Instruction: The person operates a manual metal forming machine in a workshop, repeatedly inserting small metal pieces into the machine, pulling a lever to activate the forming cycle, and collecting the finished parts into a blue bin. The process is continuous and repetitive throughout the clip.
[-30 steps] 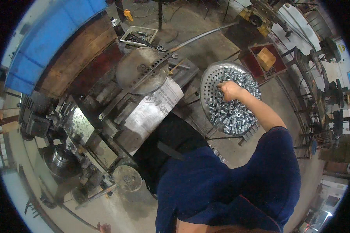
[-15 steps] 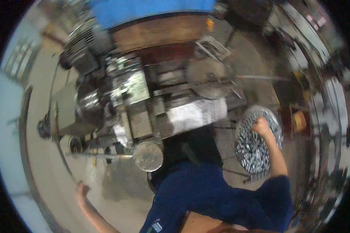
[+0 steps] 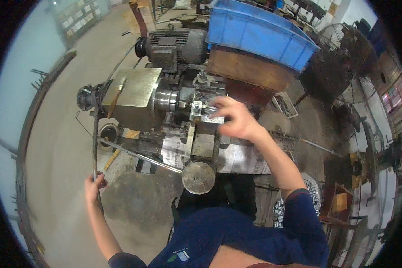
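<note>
At the lower left, the fingers of my left hand (image 3: 94, 186) are wrapped round a long dark lever (image 3: 95, 147) that runs up to the left end of the machine's headstock (image 3: 136, 87). My right hand (image 3: 242, 119) is over the tool slide, to the right of the chuck (image 3: 167, 99), with its fingers curled. A small shiny metal piece (image 3: 211, 110) shows at its fingertips, partly blurred, beside the metal tool block (image 3: 196, 110). A round metal handwheel (image 3: 198, 177) sits at the near end of the slide. A brush (image 3: 116, 99) lies on the headstock.
A round tray heaped with small metal parts (image 3: 315, 190) stands at right, partly behind my sleeve. Behind the machine are a motor (image 3: 176, 47), a blue crate (image 3: 261, 33) on a wooden box (image 3: 250, 67), and a fan (image 3: 344, 62). A bright rod (image 3: 154, 163) juts left from near the handwheel.
My right hand has moved from the tray of metal parts to the tool block. My left hand has risen and taken hold of the lever. The view has turned and shifted.
</note>
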Demonstrator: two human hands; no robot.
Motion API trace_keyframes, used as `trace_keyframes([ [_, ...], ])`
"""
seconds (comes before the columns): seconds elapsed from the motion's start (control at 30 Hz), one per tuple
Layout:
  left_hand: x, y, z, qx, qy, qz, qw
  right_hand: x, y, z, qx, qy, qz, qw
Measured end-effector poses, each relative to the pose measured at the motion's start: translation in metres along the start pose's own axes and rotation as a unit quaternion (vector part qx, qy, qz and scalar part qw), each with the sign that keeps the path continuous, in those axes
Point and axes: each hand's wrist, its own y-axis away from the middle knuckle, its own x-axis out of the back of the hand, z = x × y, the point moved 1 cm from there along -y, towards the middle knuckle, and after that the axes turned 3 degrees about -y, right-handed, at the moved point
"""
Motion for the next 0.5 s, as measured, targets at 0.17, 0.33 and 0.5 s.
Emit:
trace_keyframes([
  [0.17, 0.003, -0.003, -0.009, -0.014, 0.02, -0.003, 1.0, -0.078, -0.089, 0.028, -0.067, 0.239, -0.153, 0.957],
  [0.33, 0.003, -0.004, -0.01, -0.01, 0.044, -0.016, 0.999, -0.088, -0.105, 0.036, -0.198, 0.1, -0.172, 0.96],
  [0.5, -0.002, -0.004, -0.002, -0.015, 0.031, -0.025, 0.999, -0.094, -0.109, 0.062, -0.104, 0.088, -0.019, 0.991],
])
